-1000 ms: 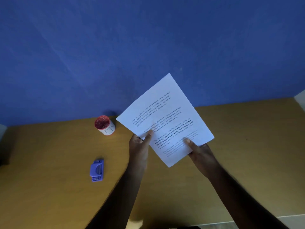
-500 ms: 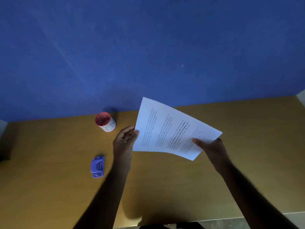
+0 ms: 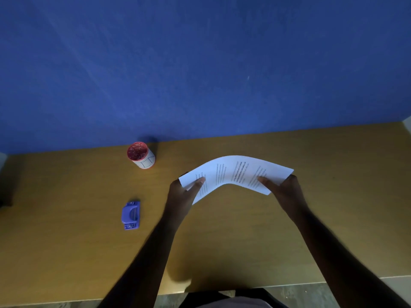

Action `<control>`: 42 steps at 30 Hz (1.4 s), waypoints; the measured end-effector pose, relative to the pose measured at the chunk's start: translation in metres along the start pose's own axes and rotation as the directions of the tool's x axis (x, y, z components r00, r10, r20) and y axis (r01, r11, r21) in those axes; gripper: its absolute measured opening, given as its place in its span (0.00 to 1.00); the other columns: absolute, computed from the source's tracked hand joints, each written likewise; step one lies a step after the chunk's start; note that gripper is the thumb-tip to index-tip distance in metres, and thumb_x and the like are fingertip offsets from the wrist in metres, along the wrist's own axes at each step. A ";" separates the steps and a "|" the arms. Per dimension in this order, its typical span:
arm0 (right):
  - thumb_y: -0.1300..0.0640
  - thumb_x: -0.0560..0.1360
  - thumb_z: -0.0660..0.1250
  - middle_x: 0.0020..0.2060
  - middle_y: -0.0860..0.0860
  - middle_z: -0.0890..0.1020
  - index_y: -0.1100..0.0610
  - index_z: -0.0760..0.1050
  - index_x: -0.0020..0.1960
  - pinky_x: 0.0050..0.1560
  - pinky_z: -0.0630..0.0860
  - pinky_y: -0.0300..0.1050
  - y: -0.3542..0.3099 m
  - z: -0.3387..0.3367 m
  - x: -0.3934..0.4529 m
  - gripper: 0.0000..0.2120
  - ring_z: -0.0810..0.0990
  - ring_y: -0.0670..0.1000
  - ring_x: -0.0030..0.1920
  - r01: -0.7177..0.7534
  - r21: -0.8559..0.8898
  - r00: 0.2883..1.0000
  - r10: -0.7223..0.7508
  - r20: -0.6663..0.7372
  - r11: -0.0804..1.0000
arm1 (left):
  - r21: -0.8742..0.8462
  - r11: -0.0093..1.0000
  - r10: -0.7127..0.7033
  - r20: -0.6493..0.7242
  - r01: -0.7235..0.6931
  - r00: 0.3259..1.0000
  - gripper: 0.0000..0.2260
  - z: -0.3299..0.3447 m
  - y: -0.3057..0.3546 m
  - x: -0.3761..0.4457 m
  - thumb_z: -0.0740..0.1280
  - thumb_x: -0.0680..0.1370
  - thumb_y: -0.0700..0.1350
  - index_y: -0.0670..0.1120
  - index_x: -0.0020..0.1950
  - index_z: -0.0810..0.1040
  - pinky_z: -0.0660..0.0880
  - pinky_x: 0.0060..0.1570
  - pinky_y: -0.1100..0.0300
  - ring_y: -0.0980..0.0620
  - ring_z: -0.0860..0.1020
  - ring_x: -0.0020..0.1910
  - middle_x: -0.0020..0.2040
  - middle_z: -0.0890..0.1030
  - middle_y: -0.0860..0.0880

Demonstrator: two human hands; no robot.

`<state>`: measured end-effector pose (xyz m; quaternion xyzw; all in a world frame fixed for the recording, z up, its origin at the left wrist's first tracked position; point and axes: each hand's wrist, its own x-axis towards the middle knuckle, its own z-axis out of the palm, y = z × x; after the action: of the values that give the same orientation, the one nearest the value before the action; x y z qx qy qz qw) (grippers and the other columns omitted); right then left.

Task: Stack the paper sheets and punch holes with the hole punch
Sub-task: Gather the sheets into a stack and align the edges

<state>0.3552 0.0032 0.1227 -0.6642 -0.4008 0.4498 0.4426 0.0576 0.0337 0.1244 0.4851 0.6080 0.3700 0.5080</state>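
White printed paper sheets [image 3: 231, 172] arch upward above the wooden desk [image 3: 66, 252], gripped at both ends. My left hand [image 3: 182, 194] pinches the left end with the thumb on top. My right hand [image 3: 287, 192] pinches the right end the same way. How many sheets are in the stack I cannot tell. A small blue hole punch [image 3: 131, 215] lies flat on the desk to the left of my left hand, apart from it.
A red-and-white cup [image 3: 141, 154] filled with small red bits stands near the blue wall [image 3: 200, 63] at the back left. The desk's front edge runs just above my torso at the bottom. A dark object sits at the far left edge.
The sheets went from upright and tilted to nearly flat, lowered toward the desk and bowed upward. Both hands moved apart to the sheets' ends.
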 end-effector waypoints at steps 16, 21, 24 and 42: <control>0.58 0.75 0.77 0.46 0.45 0.89 0.51 0.86 0.51 0.47 0.80 0.41 0.023 0.020 0.003 0.07 0.87 0.46 0.48 -0.029 -0.055 1.000 0.030 0.007 0.998 | 0.029 0.999 -0.025 -0.124 0.029 0.992 0.06 -0.002 -0.026 -0.005 0.74 0.79 0.44 0.56 0.49 0.85 0.78 0.43 0.69 0.61 0.85 0.45 0.45 0.87 0.60; 0.58 0.73 0.78 0.48 0.46 0.89 0.50 0.84 0.54 0.47 0.83 0.48 0.027 0.019 0.005 0.11 0.87 0.49 0.49 -0.027 -0.077 0.999 0.029 0.022 0.997 | 0.077 0.997 0.020 -0.061 -0.016 0.998 0.09 -0.005 -0.032 0.000 0.74 0.79 0.40 0.50 0.58 0.86 0.80 0.49 0.66 0.59 0.85 0.49 0.50 0.88 0.55; 0.58 0.73 0.78 0.47 0.47 0.89 0.50 0.85 0.53 0.49 0.84 0.51 0.031 0.020 0.004 0.09 0.88 0.50 0.49 -0.059 -0.064 0.998 0.060 0.005 0.996 | 0.113 0.993 -0.025 -0.091 0.035 0.996 0.07 -0.003 -0.036 0.001 0.74 0.78 0.42 0.51 0.54 0.86 0.77 0.45 0.63 0.60 0.85 0.44 0.45 0.88 0.55; 0.60 0.76 0.76 0.42 0.46 0.88 0.51 0.85 0.49 0.41 0.78 0.37 0.016 0.012 0.001 0.04 0.85 0.44 0.42 0.064 -0.156 0.998 -0.062 0.021 0.986 | 0.086 0.995 0.054 -0.067 -0.048 0.996 0.14 -0.013 -0.022 0.002 0.76 0.76 0.37 0.49 0.60 0.83 0.82 0.52 0.59 0.55 0.85 0.53 0.54 0.87 0.53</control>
<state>0.3467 0.0026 0.1052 -0.6802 -0.4594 0.4081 0.3996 0.0400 0.0304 0.1056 0.5084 0.6278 0.3734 0.4560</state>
